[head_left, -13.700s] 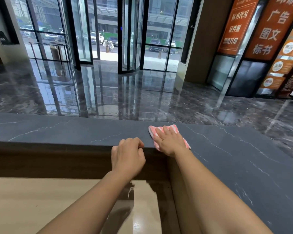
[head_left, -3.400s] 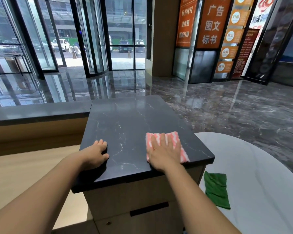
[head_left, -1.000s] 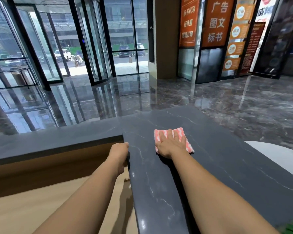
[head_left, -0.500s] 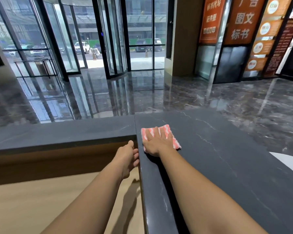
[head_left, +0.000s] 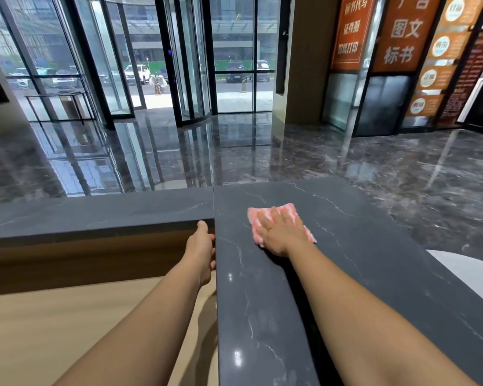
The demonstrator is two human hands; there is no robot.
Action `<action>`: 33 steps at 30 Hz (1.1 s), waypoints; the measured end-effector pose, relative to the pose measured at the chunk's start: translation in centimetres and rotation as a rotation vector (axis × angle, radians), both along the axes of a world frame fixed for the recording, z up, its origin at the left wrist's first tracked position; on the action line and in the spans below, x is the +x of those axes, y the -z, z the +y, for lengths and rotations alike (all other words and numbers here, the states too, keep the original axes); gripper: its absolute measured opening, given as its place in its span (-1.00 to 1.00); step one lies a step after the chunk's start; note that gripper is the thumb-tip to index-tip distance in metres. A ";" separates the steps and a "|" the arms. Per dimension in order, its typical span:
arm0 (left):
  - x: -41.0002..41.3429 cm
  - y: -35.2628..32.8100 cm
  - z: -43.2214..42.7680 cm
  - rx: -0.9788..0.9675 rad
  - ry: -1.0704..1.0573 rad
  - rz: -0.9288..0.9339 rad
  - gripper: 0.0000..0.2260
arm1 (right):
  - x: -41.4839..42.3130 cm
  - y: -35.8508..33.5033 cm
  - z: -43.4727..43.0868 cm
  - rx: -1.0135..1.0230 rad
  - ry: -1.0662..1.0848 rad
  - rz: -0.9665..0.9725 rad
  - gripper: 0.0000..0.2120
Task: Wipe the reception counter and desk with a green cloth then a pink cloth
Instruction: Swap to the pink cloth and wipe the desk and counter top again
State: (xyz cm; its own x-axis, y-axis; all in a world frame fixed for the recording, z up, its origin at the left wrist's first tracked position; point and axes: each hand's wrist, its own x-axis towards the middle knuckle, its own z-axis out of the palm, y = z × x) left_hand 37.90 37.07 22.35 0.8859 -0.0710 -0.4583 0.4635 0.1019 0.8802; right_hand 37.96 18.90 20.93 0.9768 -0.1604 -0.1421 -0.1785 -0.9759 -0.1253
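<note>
One pink-and-white striped cloth (head_left: 288, 210), two hands: right hand (head_left: 281, 232) flat, fingers straight, pressing the cloth on the dark grey marble counter (head_left: 352, 246), cloth half hidden, its edges showing beyond the fingertips; left hand (head_left: 202, 246) at the counter's left edge, probably touching, finger curl unreadable.

Your one camera, worn on your head, looks wide-angle forward and down from close above the dark counter (head_left: 262, 302), facing across the polished lobby floor (head_left: 234, 151) to the glass doors (head_left: 190, 65) far beyond.
</note>
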 end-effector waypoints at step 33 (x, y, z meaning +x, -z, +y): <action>-5.8 -0.8 0.5 0.029 -0.089 0.087 -0.36 | -4.8 0.1 4.8 0.007 -0.132 0.040 -0.44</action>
